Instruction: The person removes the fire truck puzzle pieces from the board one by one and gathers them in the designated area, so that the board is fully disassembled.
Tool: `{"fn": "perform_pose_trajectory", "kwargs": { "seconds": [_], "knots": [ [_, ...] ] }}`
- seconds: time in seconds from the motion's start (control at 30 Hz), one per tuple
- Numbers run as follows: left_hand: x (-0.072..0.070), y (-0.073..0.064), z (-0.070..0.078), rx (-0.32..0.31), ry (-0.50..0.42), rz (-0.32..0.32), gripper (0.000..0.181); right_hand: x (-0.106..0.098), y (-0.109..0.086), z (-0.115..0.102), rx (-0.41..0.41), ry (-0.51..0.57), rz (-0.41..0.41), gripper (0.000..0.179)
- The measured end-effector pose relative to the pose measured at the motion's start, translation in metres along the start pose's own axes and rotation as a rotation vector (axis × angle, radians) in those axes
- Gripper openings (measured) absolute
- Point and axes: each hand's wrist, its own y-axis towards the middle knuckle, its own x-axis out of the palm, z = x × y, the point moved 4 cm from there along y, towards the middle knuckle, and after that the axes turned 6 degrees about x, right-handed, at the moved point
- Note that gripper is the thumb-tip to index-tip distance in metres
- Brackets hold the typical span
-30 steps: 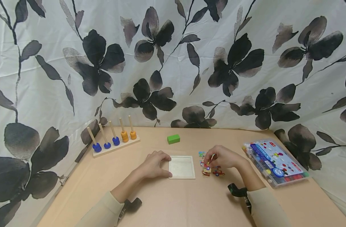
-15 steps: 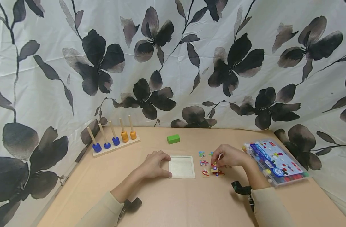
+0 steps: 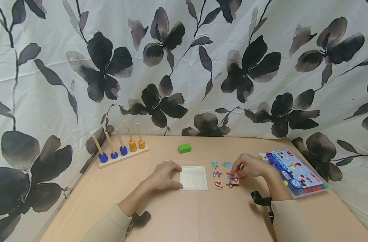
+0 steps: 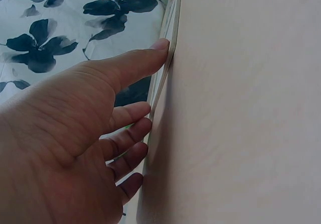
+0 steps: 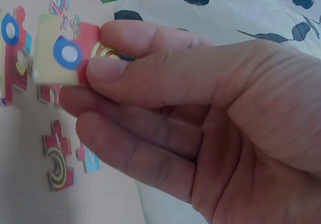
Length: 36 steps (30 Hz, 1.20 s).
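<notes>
My left hand (image 3: pixel 165 174) rests at the left side of a shallow white puzzle tray (image 3: pixel 193 178), thumb and fingers touching its edge. In the left wrist view the thumb tip lies on the thin rim (image 4: pixel 173 33) and the fingers stay loosely bent along the side. To the right of the tray, my right hand (image 3: pixel 251 166) pinches a puzzle piece (image 5: pixel 50 58) between thumb and index finger. Red and cream, it bears a blue ring with a white centre. Several loose puzzle pieces (image 3: pixel 217 174) lie in rows between the tray and my right hand.
A green block (image 3: pixel 184 148) lies behind the tray. At the back left stands a peg stacker (image 3: pixel 123 155) with blue and orange beads. A clear plastic case (image 3: pixel 292 173) of colourful parts sits at the right. A flowered curtain (image 3: pixel 199 84) hangs behind the table.
My right hand has moved rightward with the pinched puzzle piece, from the left column of loose pieces to over the right one, uncovering pieces there. The left hand and tray stay put.
</notes>
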Motion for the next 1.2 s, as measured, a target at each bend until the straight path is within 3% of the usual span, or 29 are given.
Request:
{"fn": "perform_pose_trajectory", "kwargs": {
  "seconds": [0.4,0.67,1.2],
  "knots": [
    [0.0,0.0,0.001,0.001,-0.005,0.0,0.06,-0.006,-0.008,0.011,0.067,-0.029,-0.008,0.024],
    [0.001,0.0,0.0,0.002,0.001,-0.001,0.061,-0.009,-0.014,0.014,0.085,0.015,-0.021,0.022],
    [0.001,0.0,0.0,-0.005,-0.007,-0.001,0.061,-0.006,-0.016,0.025,0.213,0.019,-0.035,0.022]
  ]
}}
